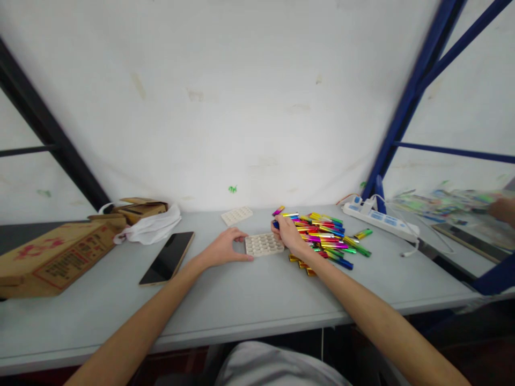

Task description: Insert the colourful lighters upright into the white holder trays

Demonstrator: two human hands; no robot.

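Observation:
My left hand (226,247) lies at the left end of an off-white tray with rows of round holes (264,244). Its thumb and fingers span that end, at the near and far corners. Over the tray's right end, my right hand (288,231) is closed, with the dark blue end of a small shiny tube (275,224) showing at its fingertips. The rest of that tube is hidden. Beside this hand spreads a heap of shiny metallic tubes (328,236) in gold, red, green, blue and purple. Their exact kind is too small to tell.
A second holed tray (237,215) lies near the wall. To the left are a phone (168,258), a white cloth bag (155,228) and a cardboard box (60,254). A power strip (380,219) lies at right, near a blue frame (406,118). Another person's hand (504,210) shows far right.

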